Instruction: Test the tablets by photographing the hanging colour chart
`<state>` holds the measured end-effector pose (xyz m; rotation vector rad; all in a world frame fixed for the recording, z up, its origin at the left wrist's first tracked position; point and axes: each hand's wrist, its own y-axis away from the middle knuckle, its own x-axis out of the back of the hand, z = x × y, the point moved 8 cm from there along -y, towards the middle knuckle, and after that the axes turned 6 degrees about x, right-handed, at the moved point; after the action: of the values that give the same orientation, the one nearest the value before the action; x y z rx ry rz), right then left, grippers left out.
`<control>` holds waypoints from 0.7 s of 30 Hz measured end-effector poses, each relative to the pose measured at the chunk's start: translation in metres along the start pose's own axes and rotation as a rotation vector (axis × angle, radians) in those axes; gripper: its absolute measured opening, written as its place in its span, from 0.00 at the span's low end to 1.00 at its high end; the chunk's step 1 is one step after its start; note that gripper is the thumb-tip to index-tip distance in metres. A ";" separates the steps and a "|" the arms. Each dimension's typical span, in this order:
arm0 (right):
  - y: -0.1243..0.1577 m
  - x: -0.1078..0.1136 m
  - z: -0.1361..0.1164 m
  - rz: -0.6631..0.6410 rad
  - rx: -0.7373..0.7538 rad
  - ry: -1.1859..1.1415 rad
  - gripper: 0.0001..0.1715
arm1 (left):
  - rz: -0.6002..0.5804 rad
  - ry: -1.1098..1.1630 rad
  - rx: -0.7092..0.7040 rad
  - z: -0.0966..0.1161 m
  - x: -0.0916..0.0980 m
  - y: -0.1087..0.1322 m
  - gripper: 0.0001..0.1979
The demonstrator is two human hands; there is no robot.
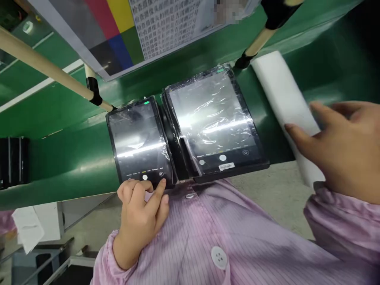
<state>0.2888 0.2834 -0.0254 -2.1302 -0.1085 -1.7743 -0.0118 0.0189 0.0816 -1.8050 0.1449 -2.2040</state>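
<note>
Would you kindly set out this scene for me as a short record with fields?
Surface: green belt
Tablets: smaller tablet and larger tablet, side by side, screens lit, wrapped in film
Left hand: loosely curled, one fingertip on the smaller tablet's near edge
Right hand: open, fingers resting on the white foam sheet
Above: colour chart
Clothing: pink striped smock

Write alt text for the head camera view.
A person's left hand touches the bottom edge of the smaller tablet beside a larger film-wrapped tablet on a green belt, while the right hand rests on a white foam strip. A colour test chart hangs above.
</note>
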 end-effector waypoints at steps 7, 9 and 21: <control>0.017 0.008 -0.072 -0.211 -0.142 -0.980 0.35 | -0.013 -0.079 -0.041 -0.023 -0.010 0.011 0.16; 0.023 0.002 -0.092 -0.335 -0.190 -1.174 0.39 | 0.024 -0.079 0.010 -0.046 -0.006 0.018 0.24; 0.025 -0.003 -0.100 -0.431 -0.206 -1.393 0.47 | -0.032 0.605 0.910 -0.186 -0.035 0.069 0.60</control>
<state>0.2018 0.2284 -0.0201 -3.2157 -0.7766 -0.0858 -0.1759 -0.0558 -0.0084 -0.6507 -0.6575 -2.2017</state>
